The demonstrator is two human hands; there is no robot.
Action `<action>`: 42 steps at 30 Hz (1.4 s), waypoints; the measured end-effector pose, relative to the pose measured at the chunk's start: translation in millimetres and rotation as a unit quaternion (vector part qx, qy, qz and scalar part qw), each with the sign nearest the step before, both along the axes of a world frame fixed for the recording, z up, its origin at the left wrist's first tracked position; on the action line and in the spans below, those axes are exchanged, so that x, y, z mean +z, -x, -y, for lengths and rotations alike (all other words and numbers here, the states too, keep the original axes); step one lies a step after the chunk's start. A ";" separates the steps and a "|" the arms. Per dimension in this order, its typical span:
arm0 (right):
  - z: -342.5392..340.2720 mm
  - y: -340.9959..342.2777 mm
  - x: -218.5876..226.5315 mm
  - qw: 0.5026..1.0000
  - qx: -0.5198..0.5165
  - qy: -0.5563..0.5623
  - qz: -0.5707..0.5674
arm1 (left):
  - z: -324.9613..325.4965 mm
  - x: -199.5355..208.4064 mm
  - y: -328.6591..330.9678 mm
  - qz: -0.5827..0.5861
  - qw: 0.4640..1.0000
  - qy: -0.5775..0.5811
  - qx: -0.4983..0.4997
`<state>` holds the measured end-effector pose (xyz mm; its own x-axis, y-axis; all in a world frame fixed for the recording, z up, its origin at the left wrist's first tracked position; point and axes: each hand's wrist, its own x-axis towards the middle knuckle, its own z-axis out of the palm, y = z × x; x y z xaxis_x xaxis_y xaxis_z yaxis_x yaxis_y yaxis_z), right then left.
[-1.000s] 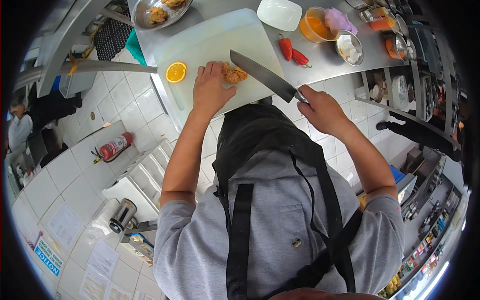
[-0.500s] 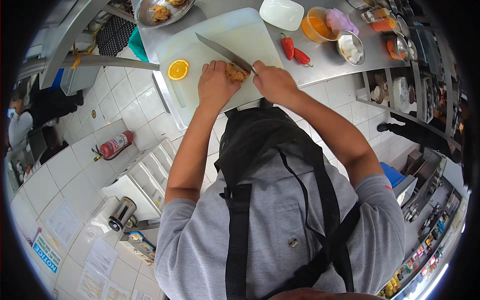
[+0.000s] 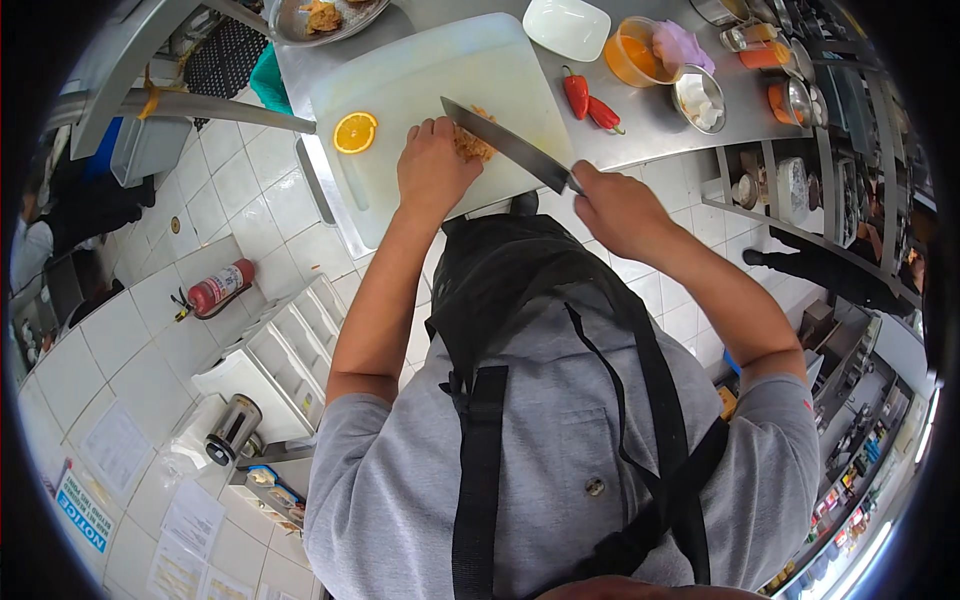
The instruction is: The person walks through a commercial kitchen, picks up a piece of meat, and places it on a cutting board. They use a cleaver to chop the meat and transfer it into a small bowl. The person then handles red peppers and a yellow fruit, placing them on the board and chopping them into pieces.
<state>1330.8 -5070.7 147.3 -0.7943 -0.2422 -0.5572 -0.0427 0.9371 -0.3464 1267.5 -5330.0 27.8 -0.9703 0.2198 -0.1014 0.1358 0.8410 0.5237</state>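
A breaded, fried piece of chicken (image 3: 474, 147) lies on the white cutting board (image 3: 420, 70) near its front edge. My left hand (image 3: 432, 165) presses against its left side with the fingers curled, holding it to the board. In my right hand (image 3: 622, 208) is the handle of a large kitchen knife (image 3: 512, 146). Its blade slants across the chicken, tip pointing up and left, and covers part of the piece. Left of my hand, a halved orange (image 3: 355, 132) rests cut side up on the board.
Two red peppers (image 3: 590, 102), a white dish (image 3: 566, 27), an orange-tinted plastic tub (image 3: 632, 55) and a small metal bowl (image 3: 699, 98) stand right of the board. A metal pan (image 3: 345, 28) with fried pieces sits at the back left. A metal rail (image 3: 220, 108) crosses the left.
My right hand has drawn the knife back toward me and to the right, so more of the blade now lies over the chicken. My left hand has stayed on the piece.
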 end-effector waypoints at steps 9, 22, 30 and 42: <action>69.6 51.1 -85.2 0.990 -0.038 0.099 -0.090 | -0.2 9.9 6.2 0.009 0.999 0.025 -0.020; 8.9 -1.1 23.0 1.000 0.011 0.018 -0.003 | 10.9 -8.7 -4.2 -0.019 0.999 -0.026 -0.008; 58.9 37.2 -43.1 0.997 -0.019 0.052 -0.046 | 11.3 -11.0 11.5 0.008 0.999 -0.015 -0.034; 23.2 12.5 -30.6 0.998 -0.014 0.062 0.004 | 14.6 -16.4 16.1 0.007 0.999 -0.018 -0.044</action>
